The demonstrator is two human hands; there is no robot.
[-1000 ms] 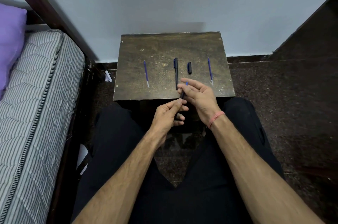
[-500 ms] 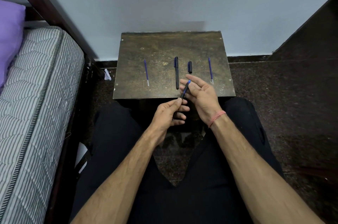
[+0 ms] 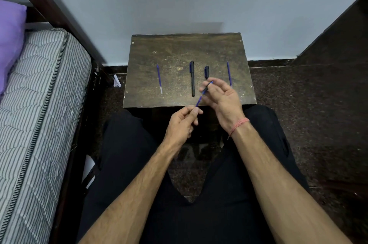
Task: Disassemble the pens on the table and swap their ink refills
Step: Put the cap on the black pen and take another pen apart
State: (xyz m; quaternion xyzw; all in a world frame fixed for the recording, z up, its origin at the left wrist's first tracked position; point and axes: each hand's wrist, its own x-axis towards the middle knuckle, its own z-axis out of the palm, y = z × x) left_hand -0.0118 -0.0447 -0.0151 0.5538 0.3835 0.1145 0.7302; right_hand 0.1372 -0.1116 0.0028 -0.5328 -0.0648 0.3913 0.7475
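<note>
My left hand (image 3: 182, 124) pinches the lower end of a thin blue ink refill (image 3: 199, 100) just in front of the table's near edge. My right hand (image 3: 222, 97) grips a small black pen part (image 3: 206, 89) that sits around the refill's upper end. On the brown wooden table (image 3: 179, 52) lie a loose blue refill (image 3: 159, 78) at the left, a capped black pen (image 3: 192, 79) in the middle, a short black cap (image 3: 206, 72) beside it, and another blue refill (image 3: 229, 73) at the right, partly behind my right hand.
A striped mattress (image 3: 39, 114) with a purple pillow (image 3: 10, 40) and a dark bed frame stands close on the left. A pale wall rises behind the table. My legs in black trousers (image 3: 129, 164) fill the space below, over dark floor.
My hands have drawn apart: the left slid down and left, the right lifted over the table's edge. More of the blue refill now shows between them.
</note>
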